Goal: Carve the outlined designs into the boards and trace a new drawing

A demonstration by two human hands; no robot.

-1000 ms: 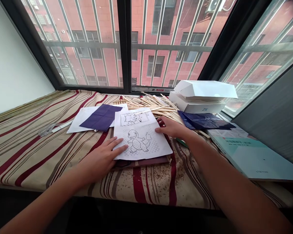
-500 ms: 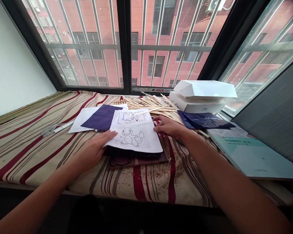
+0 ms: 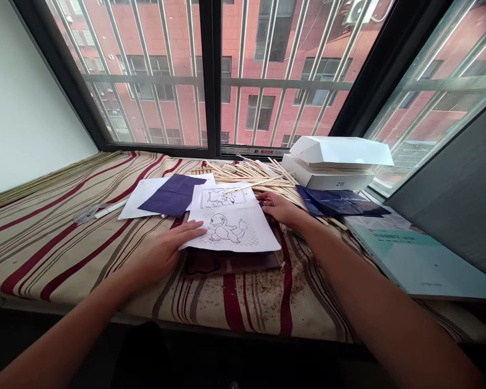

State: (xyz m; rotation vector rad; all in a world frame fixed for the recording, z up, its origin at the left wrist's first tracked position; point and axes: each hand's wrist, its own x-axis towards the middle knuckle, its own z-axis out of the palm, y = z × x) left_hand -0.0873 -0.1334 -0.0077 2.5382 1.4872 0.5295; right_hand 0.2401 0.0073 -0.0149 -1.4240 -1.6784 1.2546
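A white sheet of paper printed with line drawings of cartoon creatures lies on a dark brown board. My left hand rests on the sheet's left edge, fingers stretched out and flat, its thumb out of sight. At the sheet's upper right edge, my right hand has its fingers curled. A small red bit shows by those fingertips, too small to name. Left of the sheet, a dark purple sheet lies over another white paper.
Many thin wooden sticks are piled behind the paper. A white box stands back right, with dark blue folded sheets before it. A teal-and-white book lies right. A clear-and-white pen-like item lies left. Striped cloth covers the ledge.
The printed sheet has shifted slightly right and my left hand's fingers have moved with it. The dark layer that stuck out below the sheet no longer shows. A red bit now shows at my right fingertips.
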